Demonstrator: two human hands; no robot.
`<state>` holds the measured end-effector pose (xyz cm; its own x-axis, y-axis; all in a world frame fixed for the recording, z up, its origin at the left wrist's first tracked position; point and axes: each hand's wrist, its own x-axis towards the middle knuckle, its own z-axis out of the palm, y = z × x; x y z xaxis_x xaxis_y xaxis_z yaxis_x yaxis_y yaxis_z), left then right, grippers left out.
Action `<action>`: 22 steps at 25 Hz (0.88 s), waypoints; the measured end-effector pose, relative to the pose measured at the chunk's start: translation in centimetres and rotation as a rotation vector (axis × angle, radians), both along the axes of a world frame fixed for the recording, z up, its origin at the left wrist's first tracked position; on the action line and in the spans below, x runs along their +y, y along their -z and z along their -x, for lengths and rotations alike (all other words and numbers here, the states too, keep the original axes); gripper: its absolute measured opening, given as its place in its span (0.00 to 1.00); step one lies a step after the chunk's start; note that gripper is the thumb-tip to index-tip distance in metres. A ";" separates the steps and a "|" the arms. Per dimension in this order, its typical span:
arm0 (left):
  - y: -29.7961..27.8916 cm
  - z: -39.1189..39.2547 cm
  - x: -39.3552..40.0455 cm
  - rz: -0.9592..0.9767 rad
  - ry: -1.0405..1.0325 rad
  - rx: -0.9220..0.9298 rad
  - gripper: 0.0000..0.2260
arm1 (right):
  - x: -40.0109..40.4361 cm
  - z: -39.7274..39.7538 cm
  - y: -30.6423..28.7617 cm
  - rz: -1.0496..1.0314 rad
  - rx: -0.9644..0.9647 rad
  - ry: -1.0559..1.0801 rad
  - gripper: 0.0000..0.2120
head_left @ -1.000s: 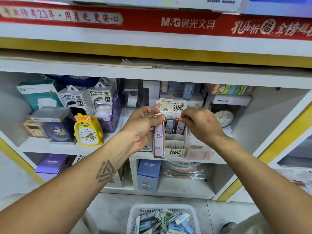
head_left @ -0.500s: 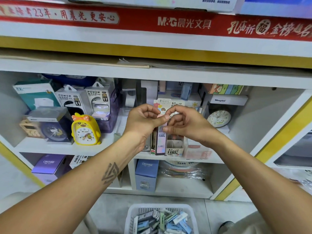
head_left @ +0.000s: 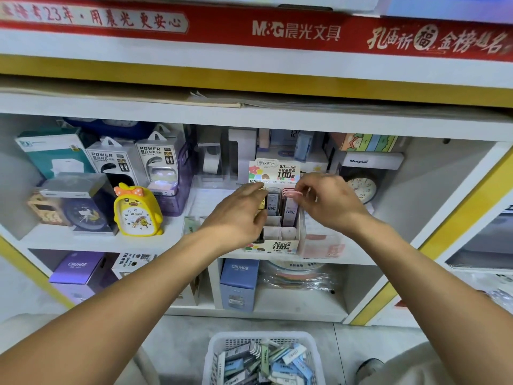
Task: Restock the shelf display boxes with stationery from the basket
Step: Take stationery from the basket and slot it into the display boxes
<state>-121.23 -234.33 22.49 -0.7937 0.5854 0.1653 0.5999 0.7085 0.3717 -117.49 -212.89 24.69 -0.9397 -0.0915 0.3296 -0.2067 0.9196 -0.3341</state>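
Observation:
A small cardboard display box (head_left: 281, 245) of 0.7 mm pencil leads stands at the shelf's front edge, with its header card (head_left: 274, 170) upright behind. A grey lead case (head_left: 272, 202) and a pink lead case (head_left: 290, 208) stand in its back slots. My left hand (head_left: 238, 215) is at the box's left column, fingers and thumb curled round a lead case that is mostly hidden. My right hand (head_left: 329, 201) pinches the top of the pink case. On the floor below, the white basket (head_left: 219, 354) holds several stationery packs.
A yellow duck clock (head_left: 137, 215), power bank boxes (head_left: 158, 159) and a boxed clock (head_left: 80, 207) fill the shelf's left. A round clock (head_left: 362, 187) stands behind my right hand. A pale pink box (head_left: 323, 247) sits right of the display box. Blue boxes (head_left: 238, 284) stand on the lower shelf.
My hands, which met in front of the box half a second ago, have parted. The left hand lowered its case into the left column; the right hand moved to the pink case.

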 end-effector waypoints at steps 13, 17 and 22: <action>0.0 -1.3 -0.3 0.015 0.076 0.138 0.21 | -1.6 -0.7 -0.2 -0.022 0.069 0.075 0.07; 0.8 -4.1 -1.3 -0.065 0.165 0.183 0.09 | -4.0 -4.5 -0.2 0.196 -0.335 -0.218 0.05; 8.0 -5.8 -0.9 0.606 0.355 -0.511 0.13 | -6.4 -6.9 8.3 -0.184 -0.896 -0.278 0.08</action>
